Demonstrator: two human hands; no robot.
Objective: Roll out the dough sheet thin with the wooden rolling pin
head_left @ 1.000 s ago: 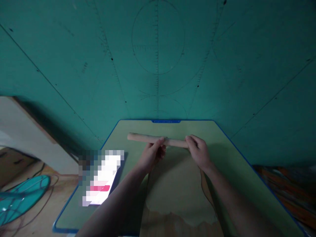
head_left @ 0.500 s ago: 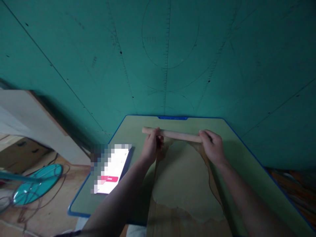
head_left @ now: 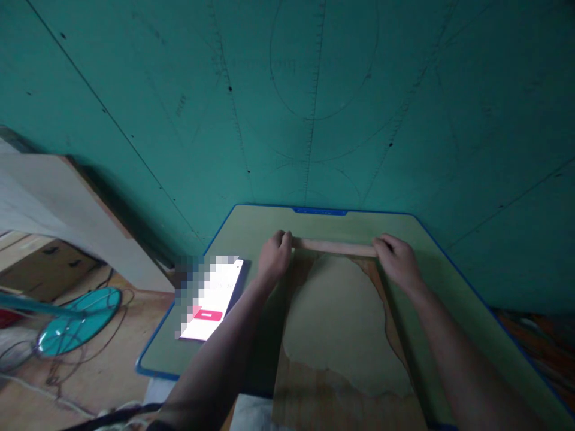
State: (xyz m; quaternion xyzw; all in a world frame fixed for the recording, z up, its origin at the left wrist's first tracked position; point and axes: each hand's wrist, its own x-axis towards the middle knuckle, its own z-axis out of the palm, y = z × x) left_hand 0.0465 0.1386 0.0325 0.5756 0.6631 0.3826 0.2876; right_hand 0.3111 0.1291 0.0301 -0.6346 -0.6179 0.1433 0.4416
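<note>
A pale wooden rolling pin [head_left: 333,246] lies crosswise at the far end of a wooden board [head_left: 314,386]. My left hand [head_left: 275,258] is wrapped round its left end, and my right hand [head_left: 398,261] grips the right end. Below the pin, a wide sheet of rolled-out dough [head_left: 341,326] covers most of the board, thin and with an uneven, wavy edge. Bare wood shows along the dough's near side and right side. The pin's left tip is hidden inside my left hand.
The board rests on a light green table [head_left: 256,224] with a blue rim. A lit tablet [head_left: 213,305], partly blurred out, lies left of my left forearm. Behind stands a green wall [head_left: 179,90] with ruled lines. A turquoise round base [head_left: 81,320] and cables are on the floor at left.
My left hand has shifted outward along the rolling pin and now covers its left end, which stuck out before. The whole view has moved slightly.
</note>
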